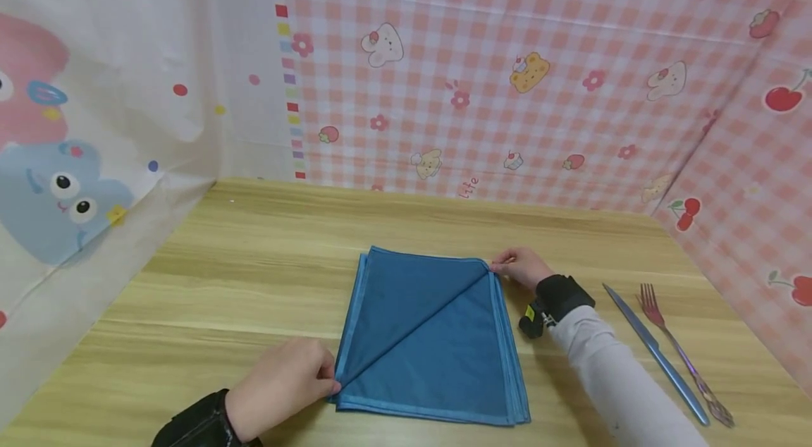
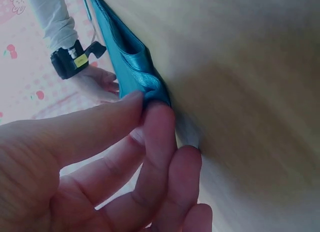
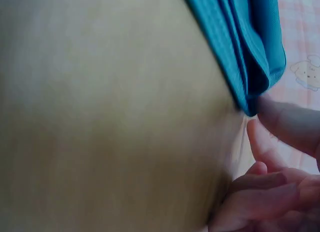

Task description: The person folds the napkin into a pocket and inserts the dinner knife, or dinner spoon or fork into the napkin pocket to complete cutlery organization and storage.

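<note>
A blue cloth napkin (image 1: pixel 438 362) lies on the table, folded into a layered square. A diagonal fold crosses its top from the near left corner to the far right corner. At the near left corner my left hand (image 1: pixel 285 380) pinches the cloth between thumb and forefinger. The left wrist view shows the gathered napkin edge (image 2: pixel 132 66) between those fingertips. My right hand (image 1: pixel 523 267) pinches the far right corner. In the right wrist view, the thumb (image 3: pixel 290 124) presses the tip of the layered corner, and the other fingers curl below it.
To the right of my right forearm lie a table knife (image 1: pixel 660 355) and a fork (image 1: pixel 681 352), side by side. The wood-grain table (image 1: pixel 266 271) is bounded by a pink checked cloth (image 1: pixel 482 130) at the back and right. A white printed cloth (image 1: pixel 152 31) hangs at the left.
</note>
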Action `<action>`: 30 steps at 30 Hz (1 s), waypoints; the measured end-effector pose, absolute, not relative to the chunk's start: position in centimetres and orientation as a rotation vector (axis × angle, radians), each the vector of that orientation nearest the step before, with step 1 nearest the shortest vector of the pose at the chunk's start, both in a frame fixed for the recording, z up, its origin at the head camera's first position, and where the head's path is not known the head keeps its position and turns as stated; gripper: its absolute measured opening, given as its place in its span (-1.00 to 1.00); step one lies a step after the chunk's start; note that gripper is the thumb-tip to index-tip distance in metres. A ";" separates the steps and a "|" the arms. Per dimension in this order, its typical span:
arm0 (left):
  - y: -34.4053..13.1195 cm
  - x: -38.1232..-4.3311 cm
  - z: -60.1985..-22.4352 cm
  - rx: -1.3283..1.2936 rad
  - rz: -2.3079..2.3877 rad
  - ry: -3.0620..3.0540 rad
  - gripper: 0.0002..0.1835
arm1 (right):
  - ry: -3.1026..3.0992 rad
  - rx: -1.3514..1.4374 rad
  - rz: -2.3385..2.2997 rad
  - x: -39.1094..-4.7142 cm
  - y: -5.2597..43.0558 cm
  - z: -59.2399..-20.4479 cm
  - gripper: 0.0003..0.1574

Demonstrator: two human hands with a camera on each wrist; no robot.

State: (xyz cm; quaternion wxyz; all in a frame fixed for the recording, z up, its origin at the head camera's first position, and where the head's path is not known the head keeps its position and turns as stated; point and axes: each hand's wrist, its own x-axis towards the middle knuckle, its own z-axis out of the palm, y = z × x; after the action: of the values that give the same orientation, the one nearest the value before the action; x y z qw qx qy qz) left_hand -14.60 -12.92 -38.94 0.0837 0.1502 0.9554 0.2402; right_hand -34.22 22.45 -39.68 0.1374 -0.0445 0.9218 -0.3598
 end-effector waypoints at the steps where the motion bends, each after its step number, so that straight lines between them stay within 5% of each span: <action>1: -13.0 -14.5 -39.0 0.456 0.723 2.856 -0.73 | 2.668 -0.124 -1.039 -34.3 22.5 -39.7 -0.69; 16: -13.1 -14.1 -39.3 0.448 0.689 2.885 -0.70 | 2.785 -0.133 -0.944 -34.9 22.6 -39.2 -0.74; 25: -13.1 -14.3 -38.6 0.447 0.679 2.902 -0.71 | 3.028 -0.803 -0.649 -34.6 13.9 -37.3 -0.77; 30: -12.5 -13.9 -38.9 0.446 0.621 2.956 -0.68 | 3.065 -0.843 -0.402 -34.5 9.8 -38.2 -0.79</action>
State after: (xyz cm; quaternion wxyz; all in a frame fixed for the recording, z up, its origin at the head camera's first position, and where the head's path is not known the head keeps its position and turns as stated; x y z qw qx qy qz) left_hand -13.91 -12.46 -38.95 0.0443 0.1458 0.9672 0.2032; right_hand -34.46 9.78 -38.17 -0.0314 -0.2628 0.9562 -0.1253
